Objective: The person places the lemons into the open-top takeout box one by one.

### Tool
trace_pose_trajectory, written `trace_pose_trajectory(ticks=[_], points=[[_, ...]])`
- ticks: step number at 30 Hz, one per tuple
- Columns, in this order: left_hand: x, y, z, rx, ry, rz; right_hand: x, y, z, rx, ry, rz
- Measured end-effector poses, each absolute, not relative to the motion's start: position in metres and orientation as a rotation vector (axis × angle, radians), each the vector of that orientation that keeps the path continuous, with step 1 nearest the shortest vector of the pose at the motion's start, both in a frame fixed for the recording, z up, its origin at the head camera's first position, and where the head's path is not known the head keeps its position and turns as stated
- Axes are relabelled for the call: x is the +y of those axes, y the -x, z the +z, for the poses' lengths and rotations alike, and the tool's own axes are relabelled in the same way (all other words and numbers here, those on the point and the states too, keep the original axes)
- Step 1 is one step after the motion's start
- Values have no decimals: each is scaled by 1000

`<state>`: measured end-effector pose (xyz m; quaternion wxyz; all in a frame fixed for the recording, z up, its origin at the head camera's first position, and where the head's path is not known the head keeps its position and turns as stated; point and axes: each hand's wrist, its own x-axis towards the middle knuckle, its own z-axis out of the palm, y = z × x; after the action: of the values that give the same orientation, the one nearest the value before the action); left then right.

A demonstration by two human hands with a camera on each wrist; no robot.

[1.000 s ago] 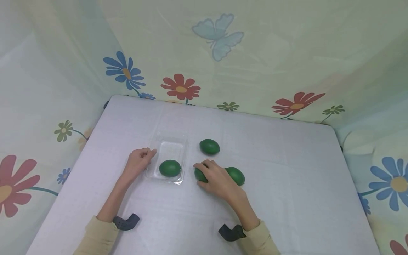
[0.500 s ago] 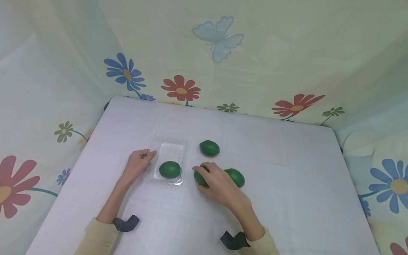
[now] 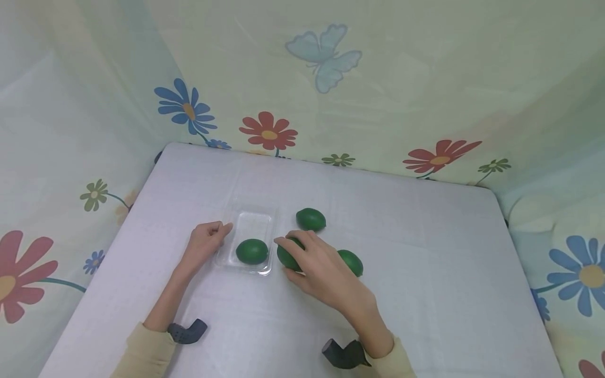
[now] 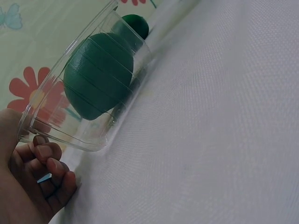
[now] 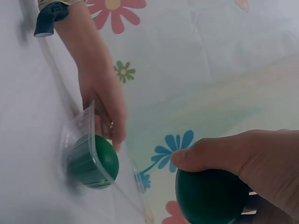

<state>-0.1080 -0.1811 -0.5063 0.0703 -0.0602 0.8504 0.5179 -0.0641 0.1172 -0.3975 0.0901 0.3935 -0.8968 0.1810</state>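
Note:
A clear plastic container (image 3: 267, 269) stands on the table left of centre, with one green lime (image 3: 252, 252) in its near half. My left hand (image 3: 204, 241) pinches the container's left rim; in the left wrist view the thumb lies over the edge and the fingers curl below it. In my right hand (image 3: 326, 268) is a second lime (image 5: 210, 196), held between thumb and fingers just right of the container. Seen from the right wrist, this lime is up off the table. Another lime (image 3: 351, 261) lies behind the right hand, partly hidden by it.
One more lime (image 3: 311, 219) rests on the white tablecloth (image 3: 425, 273), beyond the right hand. A flowered curtain (image 3: 378, 94) hangs behind and beside the table. Dark wrist mounts (image 3: 188, 332) stick out at both cuffs.
My right hand has gripped its lime, lifted it and carried it left toward the container. My left hand and the container have stayed in place.

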Motion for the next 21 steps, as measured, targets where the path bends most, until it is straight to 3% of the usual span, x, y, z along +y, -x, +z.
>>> trace_pose_trajectory(ticks=[21], points=[[-180,109,-510,2562,191,1561,69,139,-411,-2863,-1198,585]])
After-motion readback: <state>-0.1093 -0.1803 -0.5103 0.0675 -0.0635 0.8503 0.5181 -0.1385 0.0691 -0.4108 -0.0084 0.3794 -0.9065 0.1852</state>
